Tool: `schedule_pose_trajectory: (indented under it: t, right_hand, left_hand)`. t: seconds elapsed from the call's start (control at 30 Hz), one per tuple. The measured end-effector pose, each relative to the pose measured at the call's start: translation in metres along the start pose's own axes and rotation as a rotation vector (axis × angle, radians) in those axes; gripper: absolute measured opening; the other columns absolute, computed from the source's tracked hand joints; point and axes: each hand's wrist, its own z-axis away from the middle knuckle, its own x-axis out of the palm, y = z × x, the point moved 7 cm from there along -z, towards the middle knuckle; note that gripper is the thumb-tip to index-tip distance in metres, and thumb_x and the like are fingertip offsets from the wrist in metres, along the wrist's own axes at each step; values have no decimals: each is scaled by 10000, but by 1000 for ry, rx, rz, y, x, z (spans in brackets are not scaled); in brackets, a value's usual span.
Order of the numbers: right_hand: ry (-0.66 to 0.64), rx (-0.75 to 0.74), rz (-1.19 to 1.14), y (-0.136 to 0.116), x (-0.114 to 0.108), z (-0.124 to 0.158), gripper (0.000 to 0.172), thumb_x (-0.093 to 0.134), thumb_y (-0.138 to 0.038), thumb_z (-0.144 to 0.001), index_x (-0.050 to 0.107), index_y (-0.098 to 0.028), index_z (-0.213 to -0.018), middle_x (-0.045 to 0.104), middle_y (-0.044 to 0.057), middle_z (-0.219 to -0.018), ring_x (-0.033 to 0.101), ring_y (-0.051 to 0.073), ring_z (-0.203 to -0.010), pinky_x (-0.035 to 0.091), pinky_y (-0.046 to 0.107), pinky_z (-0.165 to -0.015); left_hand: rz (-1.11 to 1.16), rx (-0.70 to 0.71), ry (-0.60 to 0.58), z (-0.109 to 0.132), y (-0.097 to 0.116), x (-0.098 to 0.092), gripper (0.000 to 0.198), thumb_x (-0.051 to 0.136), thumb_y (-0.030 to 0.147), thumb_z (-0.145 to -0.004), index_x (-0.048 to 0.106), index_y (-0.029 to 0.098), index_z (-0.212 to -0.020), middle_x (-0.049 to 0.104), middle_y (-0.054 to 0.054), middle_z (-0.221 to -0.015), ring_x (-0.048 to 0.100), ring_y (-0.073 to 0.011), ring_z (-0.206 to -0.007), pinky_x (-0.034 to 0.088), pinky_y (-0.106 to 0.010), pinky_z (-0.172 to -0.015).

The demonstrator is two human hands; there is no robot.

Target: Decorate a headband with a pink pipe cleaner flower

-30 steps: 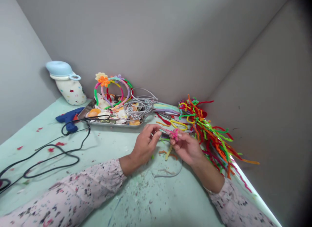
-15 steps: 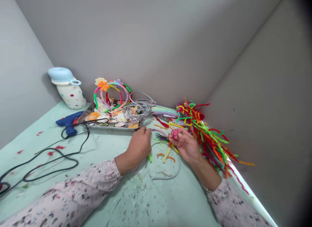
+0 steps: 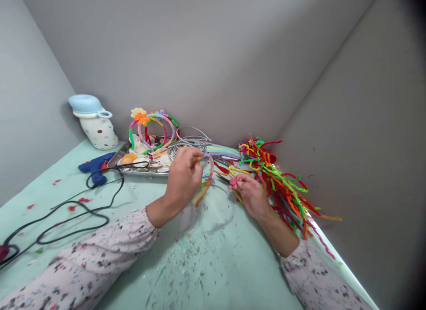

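My left hand (image 3: 184, 179) is raised over the table, its thumb and fingers pinched on a curved headband (image 3: 211, 168) wrapped in fuzzy pipe cleaner of lilac, pink and orange. Yellow and orange ends hang blurred beneath it. My right hand (image 3: 251, 192) is closed on small scissors (image 3: 223, 180), whose dark blades point left towards the headband without visibly touching it. Bright pink shows at my right fingertips; whether it is the scissors' handle or pipe cleaner is unclear. A big heap of coloured pipe cleaners (image 3: 282, 181) lies just beyond my right hand.
Behind my left hand stands a metal tray (image 3: 146, 173) with shell-like pieces, coiled grey wire (image 3: 191, 141) and finished flowered headbands (image 3: 151, 117). Further left are a blue glue gun (image 3: 96, 165), its looping black cord (image 3: 108, 219) and a white bottle (image 3: 100, 131) with blue lid. Grey walls enclose the table.
My left hand has risen from the tabletop, lifting the headband and its dangling ends. The right hand stays nearly in place with the scissors.
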Motion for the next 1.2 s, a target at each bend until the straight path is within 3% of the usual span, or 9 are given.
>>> schedule_pose_trajectory:
  t: [0.1,0.2,0.3,0.4,0.53,0.77,1.03,1.2]
  right_hand:
    - [59,-6,-26,3,-8,-3,46,652,-195,-684,645,-189,-730,643,-6,-706,607,151,-688,471,309,-747]
    - [126,-55,-75,-7,-14,-5,61,662,-188,-664,648,-189,-723,633,-12,-698,602,143,-669,480,298,-717]
    - [140,-147,-139,-32,-12,-4,46,652,-175,-664,642,-202,-700,608,-27,-658,593,134,-677,489,307,-783]
    - [104,-205,-196,-60,-3,2,70,619,-154,-692,644,-218,-708,589,-39,-642,578,118,-679,473,324,-884]
    - [2,-163,-206,-77,15,12,67,594,-166,-702,642,-212,-697,588,-25,-686,562,111,-672,497,287,-788]
    - [-145,-11,-154,-67,34,18,30,600,-198,-710,621,-217,-719,581,-14,-646,556,140,-635,485,323,-735]
    - [7,28,-146,-49,8,4,46,618,-224,-688,579,-218,-666,502,-30,-581,466,121,-526,499,341,-711]
    - [7,55,35,-52,1,1,57,645,-209,-666,596,-211,-695,546,-13,-642,512,142,-605,501,324,-692]
  left_hand:
    - [243,-97,127,-14,3,-21,244,520,71,-797,569,175,-1012,607,-62,-994,597,-167,-958,492,-320,-856]
    - [551,-252,152,-21,0,-25,212,588,118,-790,555,163,-994,622,-49,-948,639,-148,-898,510,-285,-829]
    - [802,-447,97,-18,-6,-12,197,594,101,-774,561,149,-962,624,-34,-899,659,-121,-787,531,-244,-733]
    - [1019,-699,-20,-3,-15,13,210,585,51,-751,563,127,-945,635,-37,-842,656,-106,-701,515,-193,-607]
    - [1109,-874,-20,18,-29,33,197,579,16,-744,569,113,-915,642,-34,-743,643,-89,-655,492,-150,-564]
    - [1102,-1012,-44,54,-47,59,201,563,-14,-737,575,112,-893,648,-46,-742,644,-98,-644,497,-155,-559]
    - [1259,-1086,-290,76,-41,76,111,528,136,-815,580,109,-909,652,-88,-779,646,-135,-658,533,-237,-625]
    - [1246,-1055,-346,78,-42,80,81,566,105,-776,569,114,-857,584,-17,-657,528,-66,-483,407,-163,-463]
